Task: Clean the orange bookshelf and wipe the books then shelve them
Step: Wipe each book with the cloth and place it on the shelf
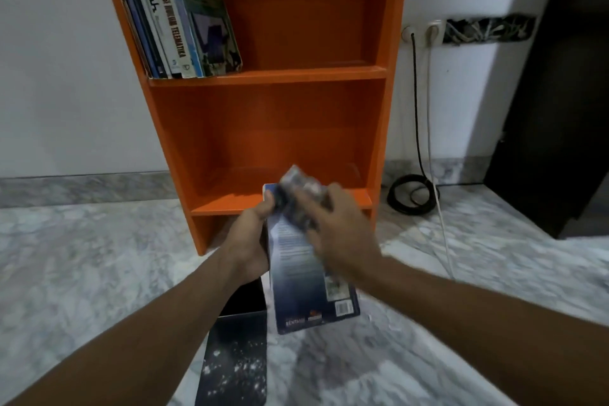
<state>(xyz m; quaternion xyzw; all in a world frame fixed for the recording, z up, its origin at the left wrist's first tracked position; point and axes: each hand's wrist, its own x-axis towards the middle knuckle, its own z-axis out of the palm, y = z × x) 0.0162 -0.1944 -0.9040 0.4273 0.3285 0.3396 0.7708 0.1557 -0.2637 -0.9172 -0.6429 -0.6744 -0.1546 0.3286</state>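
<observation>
Blue book (pixel 309 277) mid-wipe: left hand (pixel 250 234) clamped on its edge, right hand (pixel 336 224) gripping a bunched cloth (pixel 296 184) against the cover. Bookshelf (pixel 263 128) just beyond hands, several books (pixel 174 16) shelved up top. Dark book (pixel 237 362) on floor below hands, probably still to do.

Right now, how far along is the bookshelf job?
Done: several leaning books stand on the orange bookshelf's upper shelf. In hand: the left hand grips a blue paperback book, the right hand holds a crumpled grey cloth against it. Left: shelving it, plus the dark speckled book on the marble floor.
</observation>
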